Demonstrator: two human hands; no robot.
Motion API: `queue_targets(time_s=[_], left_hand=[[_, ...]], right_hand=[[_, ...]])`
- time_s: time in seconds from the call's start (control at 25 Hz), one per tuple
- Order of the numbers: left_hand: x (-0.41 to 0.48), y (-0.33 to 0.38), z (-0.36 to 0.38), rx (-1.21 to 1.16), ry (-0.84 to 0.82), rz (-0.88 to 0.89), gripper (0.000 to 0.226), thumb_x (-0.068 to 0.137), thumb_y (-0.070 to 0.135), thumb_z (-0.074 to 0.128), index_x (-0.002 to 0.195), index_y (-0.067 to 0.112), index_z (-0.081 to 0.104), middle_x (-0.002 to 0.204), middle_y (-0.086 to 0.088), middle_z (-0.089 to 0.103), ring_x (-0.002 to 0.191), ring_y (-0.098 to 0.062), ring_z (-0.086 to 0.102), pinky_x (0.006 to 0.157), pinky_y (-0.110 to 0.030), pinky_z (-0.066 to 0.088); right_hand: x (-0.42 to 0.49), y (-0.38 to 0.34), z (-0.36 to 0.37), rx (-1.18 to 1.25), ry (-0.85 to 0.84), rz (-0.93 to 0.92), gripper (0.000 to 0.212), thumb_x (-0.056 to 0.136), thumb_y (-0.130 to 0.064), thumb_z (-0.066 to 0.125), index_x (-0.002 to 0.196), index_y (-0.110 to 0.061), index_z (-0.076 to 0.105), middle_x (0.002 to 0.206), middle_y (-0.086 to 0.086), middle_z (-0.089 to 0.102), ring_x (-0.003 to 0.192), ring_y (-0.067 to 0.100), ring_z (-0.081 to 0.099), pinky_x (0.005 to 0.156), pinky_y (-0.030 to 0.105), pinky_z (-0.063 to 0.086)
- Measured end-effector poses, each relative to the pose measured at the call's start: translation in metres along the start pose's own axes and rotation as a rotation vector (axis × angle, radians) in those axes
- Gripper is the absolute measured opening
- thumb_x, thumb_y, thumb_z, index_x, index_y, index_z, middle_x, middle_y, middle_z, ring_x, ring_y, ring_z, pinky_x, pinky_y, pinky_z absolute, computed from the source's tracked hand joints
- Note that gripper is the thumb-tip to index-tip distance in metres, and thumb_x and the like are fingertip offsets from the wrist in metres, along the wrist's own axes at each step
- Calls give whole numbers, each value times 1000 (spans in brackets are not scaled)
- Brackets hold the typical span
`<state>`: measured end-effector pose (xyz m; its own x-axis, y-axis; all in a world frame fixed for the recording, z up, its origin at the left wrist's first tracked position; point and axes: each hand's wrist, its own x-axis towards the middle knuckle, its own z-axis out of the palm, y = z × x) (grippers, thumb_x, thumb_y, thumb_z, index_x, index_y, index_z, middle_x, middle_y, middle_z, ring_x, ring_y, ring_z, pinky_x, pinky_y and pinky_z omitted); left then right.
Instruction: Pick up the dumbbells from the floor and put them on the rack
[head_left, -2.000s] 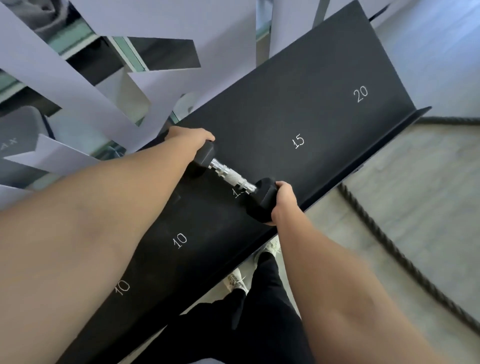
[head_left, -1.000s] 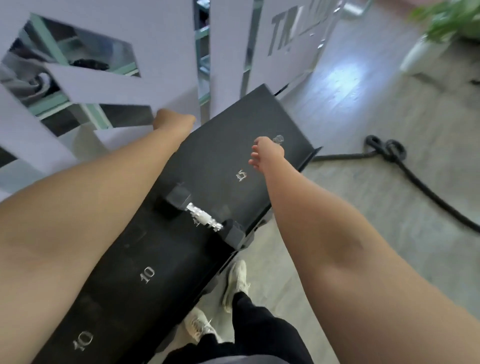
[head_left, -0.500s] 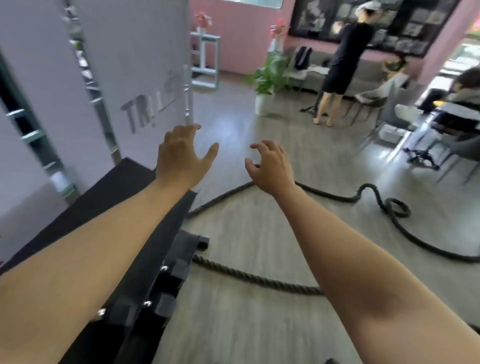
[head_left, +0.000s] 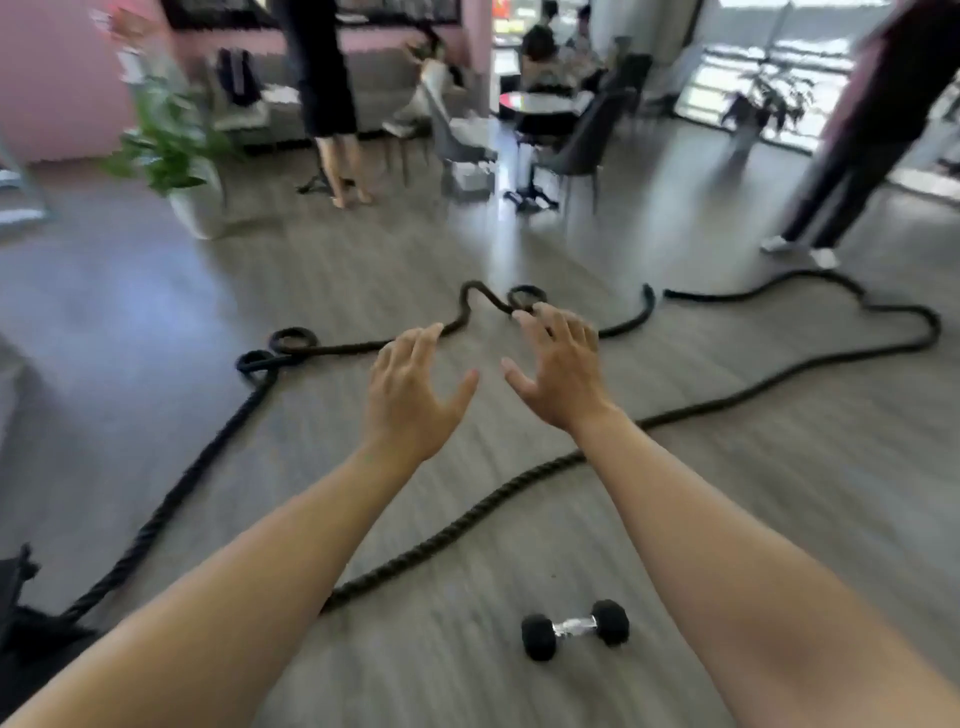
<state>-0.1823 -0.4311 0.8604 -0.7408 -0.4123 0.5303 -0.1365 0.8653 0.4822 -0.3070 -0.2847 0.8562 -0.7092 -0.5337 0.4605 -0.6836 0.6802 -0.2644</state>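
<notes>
A small dumbbell (head_left: 575, 635) with black hex heads and a chrome handle lies on the grey wood floor, low in the view between my two forearms. My left hand (head_left: 413, 397) and my right hand (head_left: 558, 371) are stretched out in front of me at mid-frame, well above and beyond the dumbbell, both empty with fingers spread. A dark corner of the rack (head_left: 21, 618) shows at the lower left edge; the rest of the rack is out of view.
A thick black battle rope (head_left: 467, 525) snakes across the floor between my hands and the dumbbell, with loops (head_left: 283, 348) at the left. A potted plant (head_left: 179, 161) stands at the back left. People (head_left: 327, 93), chairs and a table (head_left: 550, 104) fill the back.
Both hands let go of a dumbbell set down on the rack. My view swung right, away from the rack to the open floor, where another dumbbell has come into sight.
</notes>
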Motion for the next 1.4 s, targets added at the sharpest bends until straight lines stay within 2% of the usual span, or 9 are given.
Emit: queue_targets(time_s=[0.16,0.32,0.48,0.6,0.72,0.96,1.12,1.24,1.4], left_hand=[[17,46,73,-201,-146,62,54,87,38,67,127,3,56,123,-17,61,115,-35,53,99,-42,39],[17,69,130,-316,-254,16,48,90,39,63,125,5,57,120,-16,61,113,-32,54,97,-39,40],[10,87,182,-378,-342,-208,42,92,41,60,120,11,59,112,-7,63,102,-22,58,86,-34,48],[1,93,228,-379,-319,-425,32,91,37,61,109,11,64,89,-1,64,89,-22,63,80,-28,47],[-32,82,291,-229,-310,-637,25,89,33,64,100,11,68,80,2,62,86,-21,64,70,-18,35],[-153,41,404,-112,-359,-1105,17,85,35,62,88,20,68,89,2,68,95,-18,63,79,-23,44],[-244,-12,507,-76,-373,-1169,20,86,39,61,90,20,66,90,4,65,94,-16,62,74,-20,40],[-310,-63,590,-65,-353,-1140,30,86,42,60,102,16,65,103,0,67,100,-17,60,81,-22,41],[-411,-139,699,-19,-316,-1232,40,86,46,60,113,18,62,119,-1,60,112,-18,52,84,-21,33]], right_hand=[[-42,72,-23,-108,-45,229,55,87,-35,68,134,-9,61,135,18,59,126,38,52,108,46,33],[-67,124,-28,-130,-81,305,44,89,-31,67,127,-9,65,129,16,62,122,36,54,107,44,34],[-76,188,-8,37,-99,430,30,92,-28,65,116,-8,69,121,13,65,115,32,56,102,40,39],[-80,234,27,286,-183,578,24,94,-26,64,106,-7,72,107,12,71,103,28,63,93,33,46],[-95,287,87,489,-324,727,20,93,-29,62,96,-12,73,86,0,68,86,19,63,74,24,41],[-169,365,218,666,-561,937,25,91,-18,58,66,-20,60,65,-6,59,64,15,51,58,26,39],[-258,416,330,624,-591,1040,25,88,-19,59,63,-17,57,67,-1,54,66,14,44,56,24,34],[-318,447,421,588,-583,1049,21,87,-22,60,66,-19,59,68,-4,53,59,9,40,45,17,32],[-395,488,557,583,-564,1115,30,87,-27,60,58,-23,53,54,-15,49,55,9,41,56,24,36]])
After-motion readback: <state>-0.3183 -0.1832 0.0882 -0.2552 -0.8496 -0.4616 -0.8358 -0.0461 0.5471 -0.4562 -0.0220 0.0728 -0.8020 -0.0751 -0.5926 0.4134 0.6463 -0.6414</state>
